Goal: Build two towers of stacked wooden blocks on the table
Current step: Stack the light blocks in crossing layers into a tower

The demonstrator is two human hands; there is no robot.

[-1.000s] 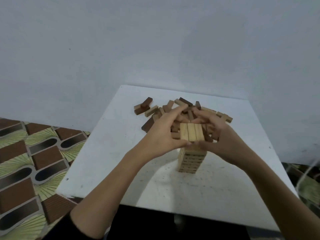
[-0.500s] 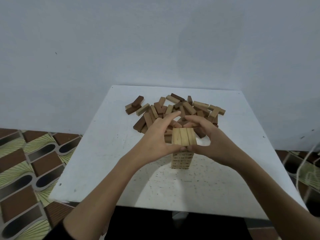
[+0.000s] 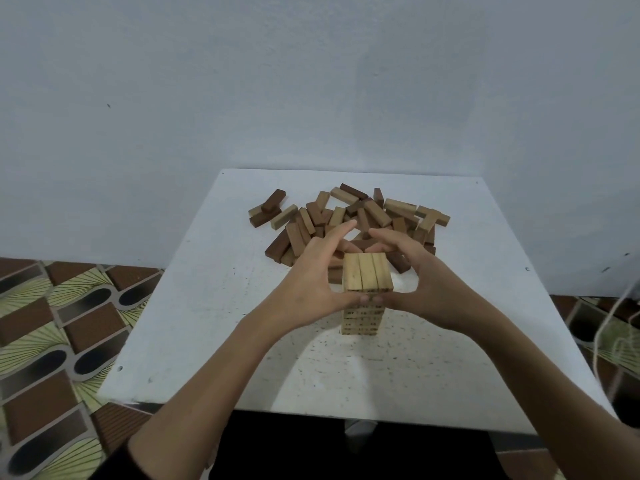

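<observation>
A tower of light wooden blocks (image 3: 367, 277) stands near the middle of the white table (image 3: 207, 306), with three blocks side by side as its top layer. My left hand (image 3: 311, 278) and my right hand (image 3: 426, 282) cup its upper part from both sides. Both thumb tips touch the front face just under the top layer. The fingers curve round behind the top, and a gap shows between each palm and the tower's sides. Behind the hands lies a pile of loose light and dark blocks (image 3: 346, 216). Only this one tower is in view.
Two or three separate blocks (image 3: 268, 211) lie at the pile's left end. The table stands against a pale wall (image 3: 311, 81). A patterned tiled floor (image 3: 52, 341) shows on the left, and a thin cord (image 3: 609, 327) hangs past the table's right edge.
My palms have eased away from the tower's sides and my fingers have spread. The view has shifted, so more of the block pile shows behind the hands.
</observation>
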